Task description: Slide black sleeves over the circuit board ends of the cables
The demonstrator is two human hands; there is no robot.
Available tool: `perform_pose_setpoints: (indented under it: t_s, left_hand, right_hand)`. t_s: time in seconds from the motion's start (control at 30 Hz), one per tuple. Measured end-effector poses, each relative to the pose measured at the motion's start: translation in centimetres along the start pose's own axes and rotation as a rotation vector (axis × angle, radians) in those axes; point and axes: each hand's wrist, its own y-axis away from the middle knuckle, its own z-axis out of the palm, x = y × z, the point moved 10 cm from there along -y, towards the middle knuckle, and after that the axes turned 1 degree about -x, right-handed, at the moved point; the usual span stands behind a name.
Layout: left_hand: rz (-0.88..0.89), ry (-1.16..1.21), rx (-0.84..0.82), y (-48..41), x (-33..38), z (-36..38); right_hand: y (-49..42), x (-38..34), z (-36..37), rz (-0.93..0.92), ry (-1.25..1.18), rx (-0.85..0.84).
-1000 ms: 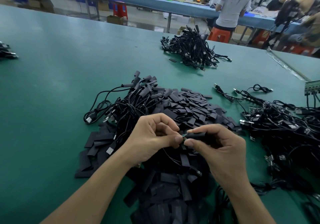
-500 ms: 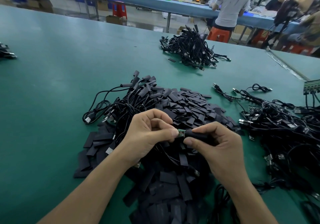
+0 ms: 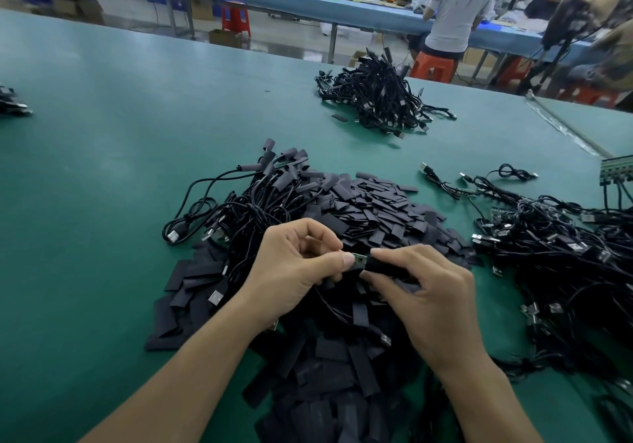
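Observation:
Over a big heap of flat black sleeves (image 3: 376,209) on the green table (image 3: 102,175), my two hands meet. My left hand (image 3: 294,267) pinches the small green circuit board end (image 3: 358,260) of a cable between thumb and forefinger. My right hand (image 3: 428,291) grips a black sleeve (image 3: 387,266) that covers most of the board; only the board's left tip shows. The cable itself runs down, hidden among the sleeves.
A tangle of sleeved cables (image 3: 246,199) lies left of the heap, and a mass of bare cables (image 3: 565,254) spreads on the right. Another cable pile (image 3: 376,96) sits further back. A person (image 3: 455,10) stands at a far blue bench.
Both hands have lifted slightly away from me over the heap. More of the green board end shows between the fingertips than one second ago.

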Motion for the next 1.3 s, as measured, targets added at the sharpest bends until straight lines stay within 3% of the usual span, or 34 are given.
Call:
perform_pose_setpoints:
  t_s: [0.17, 0.6, 0.9, 1.17, 1.3]
  left_hand:
    - [-0.008, -0.021, -0.008, 0.0, -0.1, 0.0]
    - [-0.008, -0.087, -0.064, 0.1, -0.3, 0.5]
    - [-0.034, -0.040, -0.072, 0.0, -0.4, 0.5]
    - [-0.031, 0.018, -0.007, -0.1, -0.3, -0.2]
    - [-0.022, 0.015, -0.018, -0.1, -0.2, -0.2]
  right_hand:
    - [0.1, 1.6, 0.6, 0.146, -0.192, -0.022]
    - [0.0, 1.3, 1.1, 0.048, -0.173, -0.093]
    - [-0.1, 0.8, 0.8, 0.040, -0.157, -0.050]
    - [0.4, 3.3, 0.4, 0.289, -0.477, 0.030]
    - [0.4, 3.5, 1.2, 0.340, -0.567, -0.037]
